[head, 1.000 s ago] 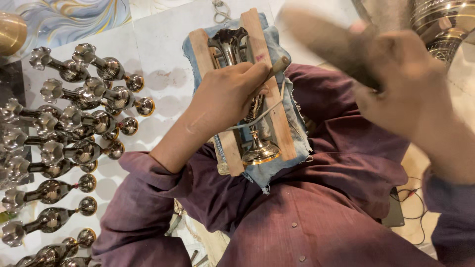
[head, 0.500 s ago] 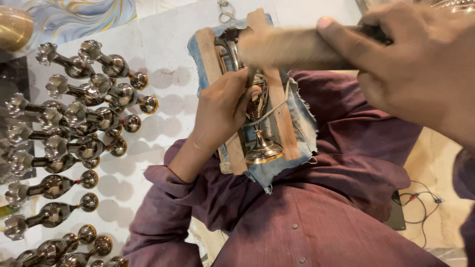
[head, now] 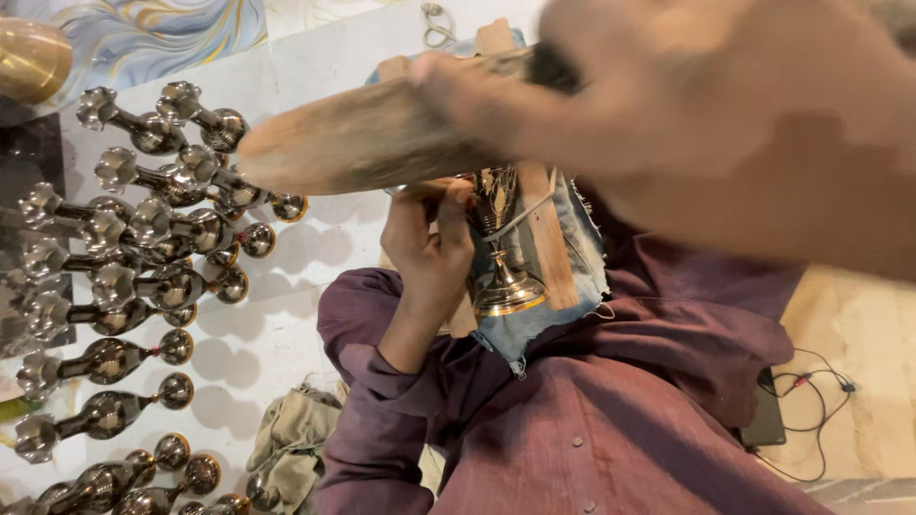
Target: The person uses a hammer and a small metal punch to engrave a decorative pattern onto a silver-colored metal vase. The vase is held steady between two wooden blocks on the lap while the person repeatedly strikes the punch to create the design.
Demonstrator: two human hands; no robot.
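Right hand [head: 725,124] fingers wrapped around wooden mallet [head: 372,133] above brass goblet [head: 501,248]; left hand [head: 429,243] fingers closed against goblet side, on wooden block [head: 549,248].

Two hands [head: 434,238], one wooden mallet [head: 363,133], one brass goblet [head: 501,257], over a dozen metal goblets [head: 143,286] lying on floor.

The left side of the frame is crowded by rows of lying metal goblets [head: 143,286], leaving only narrow strips of white floor [head: 315,67] between them. A crumpled cloth [head: 291,439] blocks the lower centre. The upper centre is barred by a wooden mallet [head: 372,133]. Bare floor is seen at the lower right, crossed by thin cables [head: 811,401].
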